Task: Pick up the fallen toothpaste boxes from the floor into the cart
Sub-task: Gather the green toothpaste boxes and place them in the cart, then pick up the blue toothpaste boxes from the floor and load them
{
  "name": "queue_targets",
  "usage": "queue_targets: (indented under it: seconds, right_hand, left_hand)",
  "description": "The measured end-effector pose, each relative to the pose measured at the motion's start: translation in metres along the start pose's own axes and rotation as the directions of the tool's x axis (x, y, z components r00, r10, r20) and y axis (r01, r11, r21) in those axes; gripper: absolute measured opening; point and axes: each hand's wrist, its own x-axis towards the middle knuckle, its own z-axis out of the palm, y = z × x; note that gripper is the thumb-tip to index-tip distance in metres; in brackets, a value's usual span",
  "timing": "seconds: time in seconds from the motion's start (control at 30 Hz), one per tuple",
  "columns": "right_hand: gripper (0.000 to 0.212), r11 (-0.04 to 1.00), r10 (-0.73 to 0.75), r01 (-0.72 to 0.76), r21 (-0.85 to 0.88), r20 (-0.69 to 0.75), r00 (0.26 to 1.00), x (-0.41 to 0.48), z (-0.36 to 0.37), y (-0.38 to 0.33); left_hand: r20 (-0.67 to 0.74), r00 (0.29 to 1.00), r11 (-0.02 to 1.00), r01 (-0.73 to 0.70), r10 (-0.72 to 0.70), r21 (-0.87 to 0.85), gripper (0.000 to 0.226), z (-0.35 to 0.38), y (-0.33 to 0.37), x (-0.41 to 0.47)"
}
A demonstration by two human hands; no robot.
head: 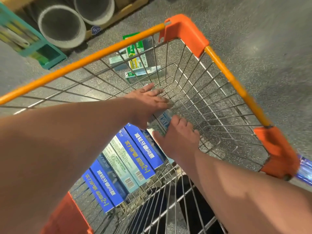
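Observation:
Both my arms reach down into a wire cart (217, 114) with an orange rim. Between my hands is a pale blue-and-white toothpaste box (163, 121): my left hand (150, 102) lies over its far end, and my right hand (179, 137) grips its near end. Several blue and pale toothpaste boxes (128, 162) lie side by side on the cart's bottom, near its left wall. Beyond the cart's far left wall, several green and white toothpaste boxes (135, 58) lie scattered on the speckled floor.
Two large grey tubes (62, 26) stand in a cardboard tray at the top left. A teal rack (32, 46) with packaged goods stands left of them. Grey speckled floor (261, 39) stretches to the right of the cart.

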Motion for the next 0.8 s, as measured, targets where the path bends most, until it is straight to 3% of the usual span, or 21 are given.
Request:
queue_targets:
  seconds: [0.07,0.2,0.37,0.5,0.57,0.8]
  right_hand:
    - [0.079,1.0,-0.018,0.018,0.005,0.118,0.993,-0.002,-0.017,0.004]
    - [0.063,0.999,-0.009,0.003,0.04,0.149,0.989,-0.021,-0.069,0.01]
    - [0.044,0.998,-0.035,0.023,0.058,0.209,0.977,-0.049,-0.167,0.022]
    - [0.031,0.998,-0.048,0.047,0.045,0.032,0.998,-0.094,-0.233,0.032]
    - [0.043,0.995,-0.056,0.059,0.085,-0.04,0.998,-0.128,-0.261,0.041]
    - [0.067,0.988,-0.028,0.04,0.152,-0.08,0.996,-0.241,-0.334,0.11]
  left_hand:
    - [0.028,0.999,0.999,0.029,-0.028,-0.028,0.1,-0.005,0.004,-0.009]
    - [0.103,0.989,0.992,0.112,-0.106,-0.056,0.093,-0.043,0.018,-0.045]
    - [0.025,0.987,0.986,0.158,-0.157,-0.055,0.079,-0.135,0.045,-0.108]
    - [-0.079,0.985,0.987,0.157,-0.156,0.018,0.07,-0.206,0.071,-0.153]
    - [-0.125,0.98,0.986,0.16,-0.154,0.04,0.066,-0.238,0.089,-0.175]
    - [-0.197,0.973,0.99,0.13,-0.116,0.055,0.067,-0.321,0.17,-0.225]
